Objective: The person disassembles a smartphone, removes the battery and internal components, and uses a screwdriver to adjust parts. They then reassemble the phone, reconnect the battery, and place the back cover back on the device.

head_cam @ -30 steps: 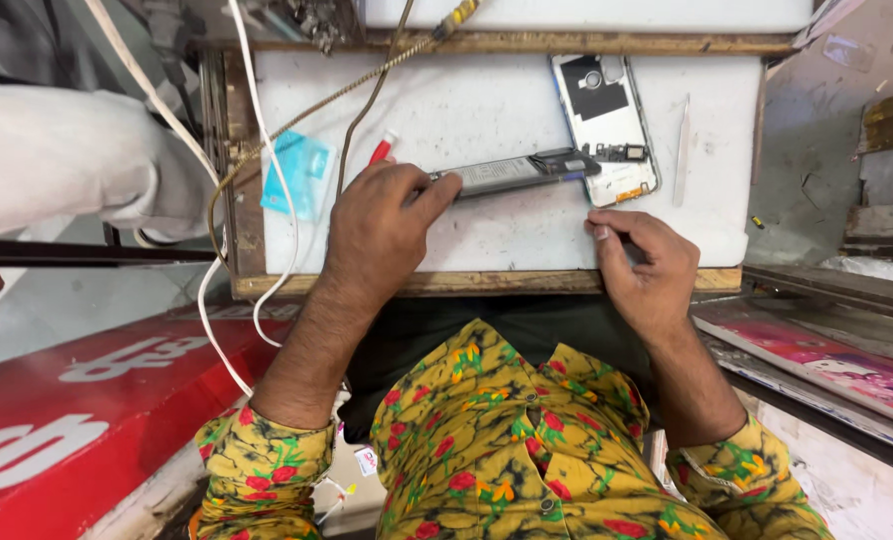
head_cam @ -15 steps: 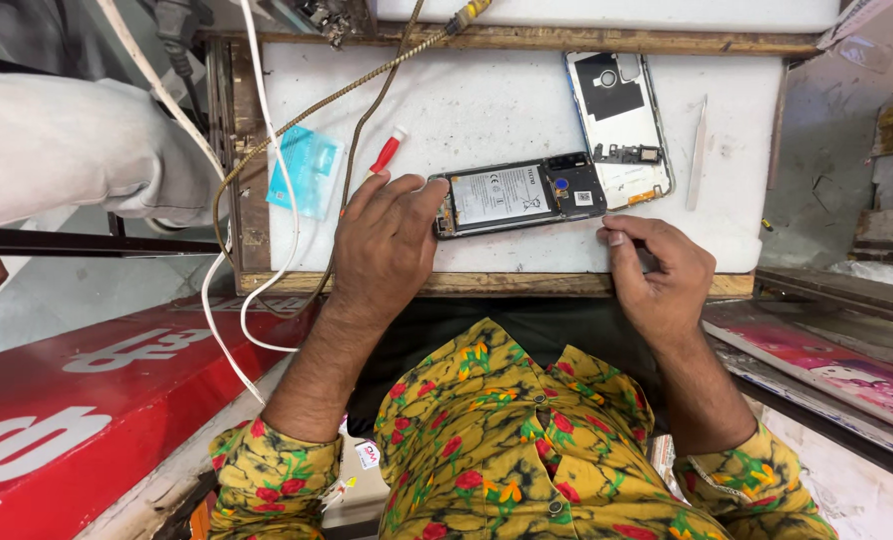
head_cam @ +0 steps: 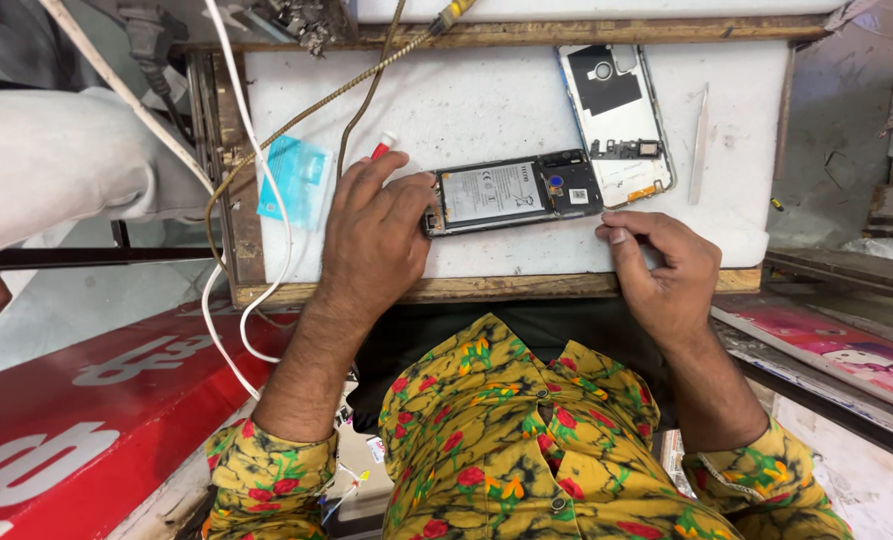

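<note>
Left hand: fingers pressed flat on the opened phone's left end, steadying it at frame centre.
Right hand: curled; contents cannot be told.
Back cover: set aside, upper right.

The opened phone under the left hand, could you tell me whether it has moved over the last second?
Yes. The opened phone was tipped on edge and now lies flat, insides up, beside the back cover.

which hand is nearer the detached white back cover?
Right. The right hand rests at the board's near edge, just below the white back cover. The left hand is farther left, pressing the end of the opened phone.
</note>
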